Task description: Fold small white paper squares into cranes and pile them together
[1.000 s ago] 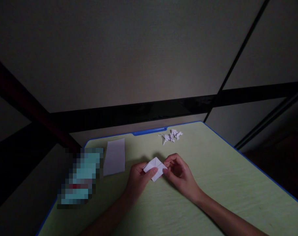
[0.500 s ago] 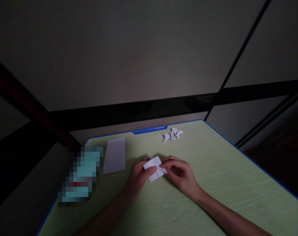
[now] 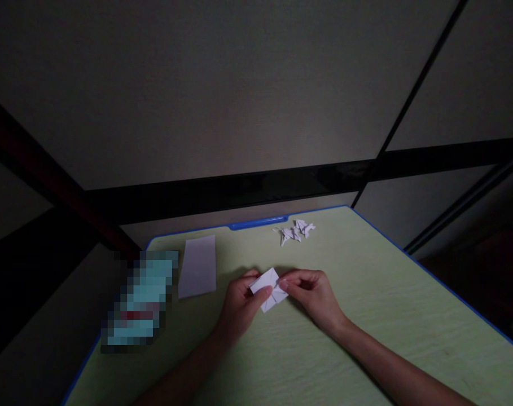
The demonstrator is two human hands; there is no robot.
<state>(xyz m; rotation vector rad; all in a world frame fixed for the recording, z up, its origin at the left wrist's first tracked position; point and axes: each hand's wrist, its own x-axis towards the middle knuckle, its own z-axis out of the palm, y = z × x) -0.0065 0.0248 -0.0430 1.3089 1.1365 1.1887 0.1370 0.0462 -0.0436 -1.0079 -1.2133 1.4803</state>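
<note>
A small piece of folded white paper (image 3: 265,281) with crease lines is held above the table, between both hands. My left hand (image 3: 241,301) grips its left side, the thumb lying on top and the fingers beneath. On the right edge, my right hand (image 3: 310,293) pinches the paper between thumb and forefinger. The underside of the paper and the left fingertips are hidden.
Small folded paper figures (image 3: 297,232) lie near the table's far edge. A stack or sheet of white paper (image 3: 198,266) lies to the left, beside a blurred-out turquoise item (image 3: 144,299). The light green table (image 3: 408,316) has a blue rim and stands against a panelled wall.
My right thumb and forefinger have closed together on the right side of the paper, where they were apart before. The paper has shifted slightly to the right.
</note>
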